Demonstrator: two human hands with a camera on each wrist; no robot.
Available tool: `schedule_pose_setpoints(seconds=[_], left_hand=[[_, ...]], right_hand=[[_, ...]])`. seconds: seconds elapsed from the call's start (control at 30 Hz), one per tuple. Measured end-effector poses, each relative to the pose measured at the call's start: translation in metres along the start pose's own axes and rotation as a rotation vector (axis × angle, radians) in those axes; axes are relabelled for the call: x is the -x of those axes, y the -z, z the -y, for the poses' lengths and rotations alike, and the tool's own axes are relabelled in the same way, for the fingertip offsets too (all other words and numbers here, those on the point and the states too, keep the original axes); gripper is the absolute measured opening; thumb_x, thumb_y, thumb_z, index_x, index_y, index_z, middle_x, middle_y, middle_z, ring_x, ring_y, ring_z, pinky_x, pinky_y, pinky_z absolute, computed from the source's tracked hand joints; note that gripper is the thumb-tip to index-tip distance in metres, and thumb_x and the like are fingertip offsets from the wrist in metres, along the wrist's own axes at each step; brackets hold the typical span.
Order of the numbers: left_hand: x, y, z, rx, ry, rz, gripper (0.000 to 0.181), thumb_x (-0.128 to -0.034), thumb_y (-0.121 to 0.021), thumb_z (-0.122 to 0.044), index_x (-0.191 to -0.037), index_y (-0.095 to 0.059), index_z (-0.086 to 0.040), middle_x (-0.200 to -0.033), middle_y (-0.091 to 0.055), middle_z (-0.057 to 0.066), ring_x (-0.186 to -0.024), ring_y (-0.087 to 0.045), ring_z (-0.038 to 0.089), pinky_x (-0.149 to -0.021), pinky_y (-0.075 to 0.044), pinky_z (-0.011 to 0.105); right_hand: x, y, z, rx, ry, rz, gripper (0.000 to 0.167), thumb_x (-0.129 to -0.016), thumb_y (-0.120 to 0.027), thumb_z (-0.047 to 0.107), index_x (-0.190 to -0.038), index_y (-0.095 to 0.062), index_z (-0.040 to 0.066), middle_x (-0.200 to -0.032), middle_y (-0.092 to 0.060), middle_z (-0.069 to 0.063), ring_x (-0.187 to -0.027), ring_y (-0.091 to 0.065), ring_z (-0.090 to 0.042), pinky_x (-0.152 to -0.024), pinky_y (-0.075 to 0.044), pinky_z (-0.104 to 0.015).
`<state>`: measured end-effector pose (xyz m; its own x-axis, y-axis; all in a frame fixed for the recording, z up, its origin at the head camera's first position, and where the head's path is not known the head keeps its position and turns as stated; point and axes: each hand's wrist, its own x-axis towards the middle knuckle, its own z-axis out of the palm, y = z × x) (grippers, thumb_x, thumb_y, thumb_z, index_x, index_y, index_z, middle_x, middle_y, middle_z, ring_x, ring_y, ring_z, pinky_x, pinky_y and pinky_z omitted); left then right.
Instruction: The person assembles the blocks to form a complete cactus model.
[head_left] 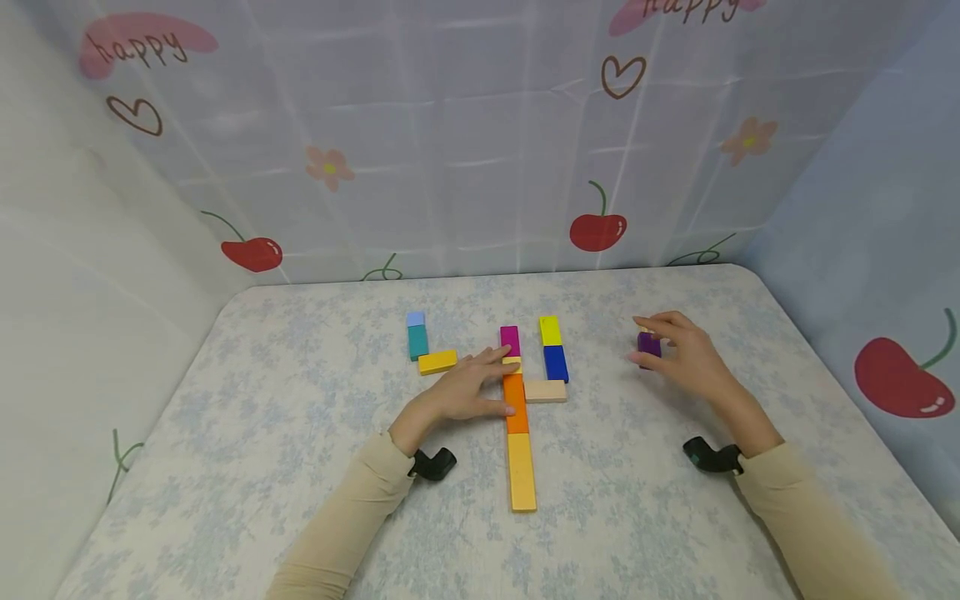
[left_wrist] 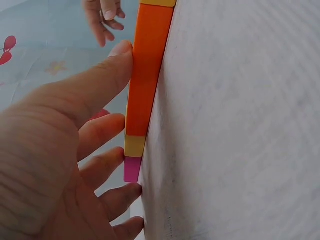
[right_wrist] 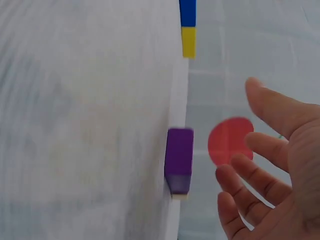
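In the head view a line of blocks runs down the tabletop: magenta [head_left: 510, 337], a small pale yellow one, orange [head_left: 517, 417] and a long light-orange one [head_left: 522, 475]. My left hand [head_left: 461, 390] lies over this line with fingers spread. Its thumb [left_wrist: 112, 70] touches the orange block's side in the left wrist view, and other fingertips rest by the yellow and magenta ones. On the right, a purple block [right_wrist: 179, 155] stands with a pale piece partly visible behind it. My right hand [head_left: 693, 358] hovers close to it, fingers loosely parted and apart from the block.
A beige block [head_left: 545, 392] sits crosswise against the orange one. Above it are a blue block [head_left: 556, 364] and a bright yellow block [head_left: 551, 330]. Left of the line lie light blue [head_left: 416, 318], teal [head_left: 417, 342] and golden yellow [head_left: 437, 362] blocks. A printed curtain [head_left: 465, 150] hangs behind.
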<state>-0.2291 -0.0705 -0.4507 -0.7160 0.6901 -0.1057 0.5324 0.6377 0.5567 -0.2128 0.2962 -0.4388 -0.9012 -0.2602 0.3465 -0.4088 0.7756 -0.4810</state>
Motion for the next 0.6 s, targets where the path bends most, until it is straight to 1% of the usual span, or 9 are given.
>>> schedule_pose_setpoints(seconds=[0.1, 0.2, 0.3, 0.37, 0.43, 0.6], left_hand=[[0.0, 0.0, 0.0, -0.002, -0.004, -0.003, 0.07, -0.0879, -0.07, -0.044, -0.148, -0.045, -0.018, -0.162, -0.025, 0.005, -0.152, -0.017, 0.029, -0.123, -0.012, 0.052], [0.0, 0.0, 0.0, -0.006, -0.007, -0.002, 0.07, -0.0879, -0.07, -0.044, -0.148, -0.045, -0.018, -0.162, -0.025, 0.005, -0.152, -0.017, 0.029, -0.123, -0.013, 0.053], [0.0, -0.001, 0.001, -0.006, -0.012, -0.003, 0.071, -0.0878, -0.07, -0.044, -0.148, -0.045, -0.018, -0.162, -0.024, 0.005, -0.152, -0.017, 0.029, -0.122, -0.013, 0.053], [-0.001, -0.001, 0.002, -0.003, -0.013, -0.005, 0.071, -0.0877, -0.07, -0.044, -0.148, -0.045, -0.019, -0.162, -0.025, 0.005, -0.151, -0.018, 0.029, -0.122, -0.013, 0.054], [-0.001, -0.002, 0.002, -0.006, -0.011, -0.008, 0.071, -0.0874, -0.071, -0.045, -0.148, -0.045, -0.019, -0.162, -0.025, 0.004, -0.151, -0.018, 0.029, -0.122, -0.013, 0.053], [-0.002, -0.002, 0.004, -0.012, -0.001, -0.006, 0.072, -0.0869, -0.071, -0.046, -0.148, -0.045, -0.02, -0.163, -0.024, 0.003, -0.152, -0.017, 0.027, -0.123, -0.013, 0.051]], right_hand=[[0.006, 0.005, -0.008, 0.007, -0.025, -0.003, 0.06, -0.079, -0.082, 0.014, -0.132, -0.058, -0.003, -0.115, -0.057, -0.019, -0.092, -0.061, -0.032, -0.076, -0.053, -0.05], [0.009, 0.007, -0.015, 0.006, -0.046, 0.005, 0.063, -0.078, -0.083, 0.016, -0.133, -0.058, -0.003, -0.114, -0.057, -0.02, -0.09, -0.062, -0.033, -0.072, -0.053, -0.043], [0.011, 0.008, -0.02, -0.004, -0.084, 0.025, 0.065, -0.078, -0.083, 0.019, -0.133, -0.057, -0.003, -0.114, -0.057, -0.019, -0.09, -0.064, -0.034, -0.07, -0.052, -0.035], [0.013, 0.008, -0.022, -0.008, -0.109, 0.042, 0.066, -0.078, -0.084, 0.021, -0.133, -0.057, -0.004, -0.115, -0.057, -0.02, -0.091, -0.064, -0.034, -0.07, -0.052, -0.032], [0.013, 0.008, -0.024, -0.011, -0.126, 0.058, 0.067, -0.078, -0.083, 0.022, -0.133, -0.056, -0.006, -0.117, -0.057, -0.02, -0.092, -0.064, -0.035, -0.071, -0.053, -0.033], [0.013, 0.008, -0.026, -0.023, -0.15, 0.093, 0.068, -0.079, -0.083, 0.022, -0.133, -0.055, -0.009, -0.119, -0.057, -0.022, -0.096, -0.064, -0.036, -0.075, -0.056, -0.039]])
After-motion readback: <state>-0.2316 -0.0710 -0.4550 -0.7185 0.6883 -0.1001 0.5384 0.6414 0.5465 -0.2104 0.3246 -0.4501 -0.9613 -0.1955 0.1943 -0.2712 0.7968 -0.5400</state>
